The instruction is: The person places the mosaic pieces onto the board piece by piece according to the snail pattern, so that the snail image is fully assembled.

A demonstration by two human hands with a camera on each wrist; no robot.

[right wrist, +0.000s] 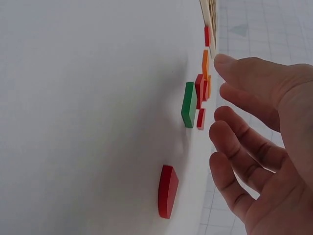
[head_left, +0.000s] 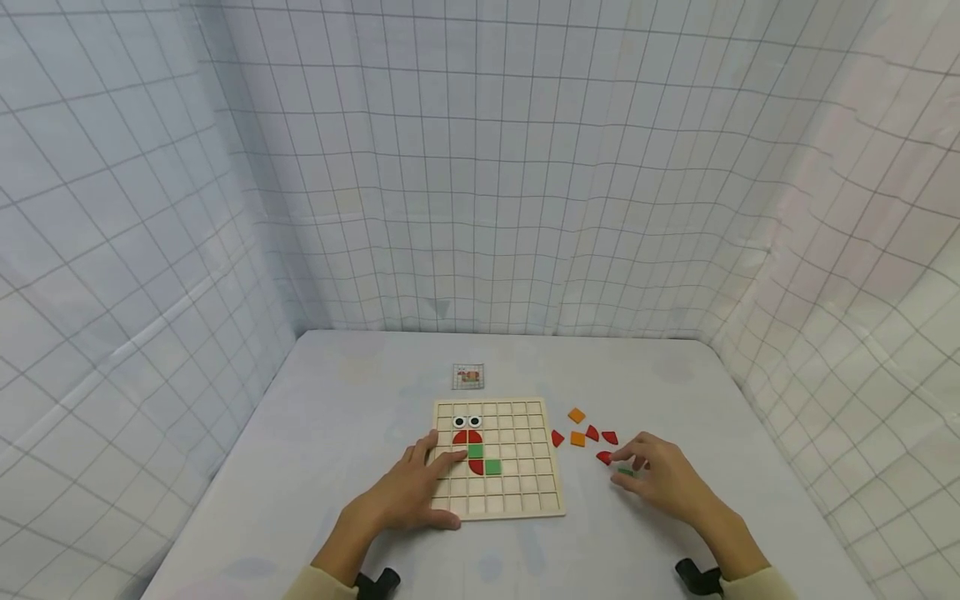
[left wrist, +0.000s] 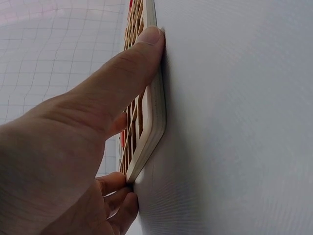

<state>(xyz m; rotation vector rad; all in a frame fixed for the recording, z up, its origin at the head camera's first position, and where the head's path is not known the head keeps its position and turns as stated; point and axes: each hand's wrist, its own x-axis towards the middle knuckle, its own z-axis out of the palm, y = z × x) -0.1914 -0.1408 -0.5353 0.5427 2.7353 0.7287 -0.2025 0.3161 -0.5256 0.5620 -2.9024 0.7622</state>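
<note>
A wooden grid board lies flat, bearing two round eye tiles, red quarter-round tiles and two green square tiles. Over its near left corner rests my left hand, index finger reaching to the inner green tile, thumb along the near edge. In the left wrist view the thumb touches the board's rim. My right hand hovers right of the board, fingers bent and apart, holding nothing. Below it lie a loose green square and a red quarter-round, close to the fingertips.
Between board and right hand lie two orange squares and more red quarter-rounds. Another red piece shows in the right wrist view. A small picture card lies behind the board. Grid-patterned curtains enclose the white table.
</note>
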